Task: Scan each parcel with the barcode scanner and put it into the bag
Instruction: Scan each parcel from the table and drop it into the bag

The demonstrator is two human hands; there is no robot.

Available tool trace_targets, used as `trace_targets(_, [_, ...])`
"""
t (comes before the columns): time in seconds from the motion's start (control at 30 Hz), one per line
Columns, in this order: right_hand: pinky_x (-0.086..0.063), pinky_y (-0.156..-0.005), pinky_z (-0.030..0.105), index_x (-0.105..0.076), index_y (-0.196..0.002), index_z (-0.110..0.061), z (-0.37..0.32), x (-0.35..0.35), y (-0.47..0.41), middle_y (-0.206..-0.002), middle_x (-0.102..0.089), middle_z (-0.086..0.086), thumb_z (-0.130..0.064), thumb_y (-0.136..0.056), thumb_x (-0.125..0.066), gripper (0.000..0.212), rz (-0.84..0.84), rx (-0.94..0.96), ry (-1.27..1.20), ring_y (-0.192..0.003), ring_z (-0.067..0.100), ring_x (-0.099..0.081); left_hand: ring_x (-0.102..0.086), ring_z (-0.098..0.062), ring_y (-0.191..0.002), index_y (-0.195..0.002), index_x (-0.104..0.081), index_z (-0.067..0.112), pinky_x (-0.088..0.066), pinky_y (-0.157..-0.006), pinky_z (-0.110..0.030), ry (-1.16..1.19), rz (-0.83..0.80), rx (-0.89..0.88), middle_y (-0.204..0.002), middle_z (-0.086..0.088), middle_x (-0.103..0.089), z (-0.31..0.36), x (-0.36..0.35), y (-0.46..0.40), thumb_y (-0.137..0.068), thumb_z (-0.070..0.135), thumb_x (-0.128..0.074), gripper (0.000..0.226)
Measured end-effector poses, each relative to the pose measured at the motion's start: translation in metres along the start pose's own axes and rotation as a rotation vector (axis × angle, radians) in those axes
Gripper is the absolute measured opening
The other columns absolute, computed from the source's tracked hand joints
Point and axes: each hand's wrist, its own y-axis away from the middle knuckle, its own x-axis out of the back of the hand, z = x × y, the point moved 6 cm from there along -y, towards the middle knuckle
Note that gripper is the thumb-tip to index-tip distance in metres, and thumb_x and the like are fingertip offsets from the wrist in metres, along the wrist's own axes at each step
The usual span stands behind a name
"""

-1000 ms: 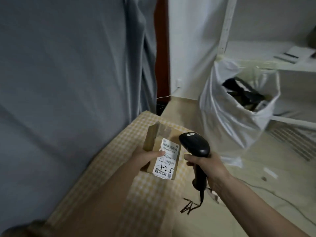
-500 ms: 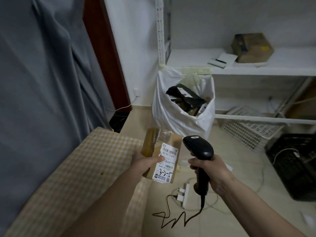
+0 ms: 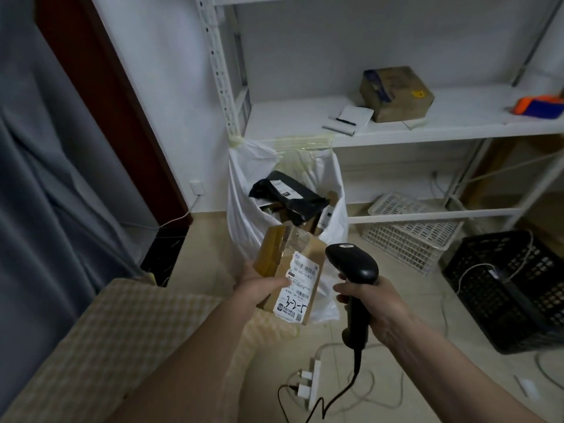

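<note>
**Parcel in hand at the bag, scan status unconfirmed**

White metal shelving (image 3: 396, 129) stands against the back wall, with a white plastic bag (image 3: 244, 209) taped by its rim to the shelf's front edge and hanging open to the floor. Black and brown parcels already lie inside it.

The left hand (image 3: 259, 285) grips a brown cardboard parcel (image 3: 290, 270), thumb pressed on the white shipping label (image 3: 300, 288), fingers hidden behind the box. The parcel is held in the air just in front of the bag's lower front, label facing the camera. The right hand (image 3: 375, 303) is wrapped round the handle of a black barcode scanner (image 3: 352, 264), its head just beside the parcel's right edge. The scanner's window faces away from the camera, so its aim cannot be confirmed.

Findings, as judgement:
- No beam shows on the label; dropping the parcel in now risks an unscanned item.
- The thumb covers part of the label and could block a read.
- The scanner cable (image 3: 335, 395) trails to a power strip (image 3: 311, 380) on the floor; a long reach could pull it taut or snag it.
- The bag hangs on tape alone; a heavy drop could tear it from the shelf edge.
</note>
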Motion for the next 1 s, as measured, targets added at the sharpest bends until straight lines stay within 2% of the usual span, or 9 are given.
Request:
trace_targets(0.07, [-0.046,-0.069,0.035,-0.066,-0.100,0.002,-0.016,-0.015,-0.023,-0.080,-0.063,0.015,0.006,-0.075,-0.071,0.026,-0.010,0.015,-0.004,-0.069,0.023,-0.060,-0.067,-0.024,-0.095,-0.124,-0.045,0.024,-0.058,-0.083,-0.042,0.023,0.024,-0.001,-0.109,-0.003,-0.066,0.017,0.011,-0.024,-0.056,0.031,-0.089,0.081])
trace_targets(0.17, [-0.047,-0.068,0.036,-0.066,-0.100,0.002,-0.029,-0.033,-0.051,-0.082,-0.063,0.016,0.005,-0.074,-0.073,0.027,-0.019,0.013,-0.016,-0.070,0.023,-0.061,-0.065,-0.024,-0.102,-0.123,-0.047,0.023,-0.054,-0.090,-0.044,0.015,0.077,-0.003,-0.111,0.000,-0.066,0.037,0.026,-0.056,-0.045,0.048,-0.087,0.091])
trace_targets(0.27, [-0.046,-0.067,0.036,-0.065,-0.101,0.003,-0.035,-0.041,-0.077,-0.081,-0.063,0.016,0.004,-0.073,-0.073,0.029,-0.007,-0.005,-0.016,-0.070,0.023,-0.061,-0.058,-0.026,-0.112,-0.127,-0.042,0.020,-0.049,-0.098,-0.045,0.007,0.104,0.016,-0.121,-0.002,-0.058,0.051,0.029,-0.085,-0.055,0.049,-0.086,0.090])
trace_targets(0.37, [-0.045,-0.066,0.036,-0.065,-0.098,0.003,-0.039,-0.044,-0.101,-0.080,-0.062,0.016,0.005,-0.073,-0.073,0.027,0.006,-0.040,-0.037,-0.069,0.024,-0.060,-0.061,-0.026,-0.106,-0.129,-0.041,0.021,-0.051,-0.095,-0.045,0.002,0.077,0.027,-0.123,-0.004,-0.060,0.062,0.021,-0.104,-0.049,0.052,-0.083,0.096])
trace_targets(0.47, [-0.045,-0.065,0.035,-0.066,-0.093,0.000,-0.049,-0.048,-0.127,-0.079,-0.063,0.014,0.006,-0.073,-0.072,0.021,-0.004,-0.054,-0.056,-0.067,0.024,-0.059,-0.059,-0.025,-0.109,-0.134,-0.036,0.020,-0.049,-0.096,-0.041,-0.019,0.083,0.013,-0.125,-0.003,-0.057,0.077,0.016,-0.125,-0.068,0.040,-0.082,0.082])
trace_targets(0.67, [-0.042,-0.063,0.034,-0.063,-0.081,-0.002,-0.072,-0.058,-0.191,-0.068,-0.058,0.014,0.011,-0.074,-0.068,0.015,-0.043,-0.079,-0.058,-0.064,0.025,-0.055,-0.058,-0.027,-0.114,-0.140,-0.035,0.023,-0.050,-0.097,-0.047,-0.052,0.156,-0.049,-0.129,-0.001,-0.054,0.119,0.009,-0.170,-0.061,0.048,-0.084,0.096])
trace_targets(0.77, [-0.043,-0.062,0.032,-0.063,-0.080,0.000,-0.087,-0.056,-0.228,-0.066,-0.056,0.015,0.012,-0.074,-0.066,0.014,-0.092,-0.096,-0.039,-0.061,0.024,-0.052,-0.057,-0.027,-0.114,-0.141,-0.032,0.028,-0.051,-0.095,-0.047,-0.109,0.188,-0.082,-0.131,-0.002,-0.052,0.146,-0.004,-0.194,-0.057,0.058,-0.080,0.101])
trace_targets(0.93, [-0.045,-0.051,0.026,-0.064,-0.084,-0.001,-0.118,-0.035,-0.291,-0.061,-0.057,0.012,0.012,-0.074,-0.066,0.016,-0.129,-0.140,-0.039,-0.055,0.021,-0.053,-0.051,-0.025,-0.117,-0.138,-0.037,0.042,-0.049,-0.093,-0.038,-0.210,0.233,-0.088,-0.133,-0.001,-0.048,0.196,-0.041,-0.247,-0.058,0.065,-0.074,0.092])
trace_targets(1.0, [-0.046,-0.051,0.025,-0.063,-0.086,0.001,-0.133,-0.023,-0.316,-0.064,-0.056,0.014,0.013,-0.075,-0.065,0.016,-0.123,-0.143,-0.044,-0.054,0.020,-0.052,-0.048,-0.027,-0.119,-0.138,-0.038,0.045,-0.046,-0.096,-0.039,-0.297,0.275,-0.067,-0.134,-0.003,-0.045,0.216,-0.060,-0.271,-0.059,0.068,-0.072,0.089])
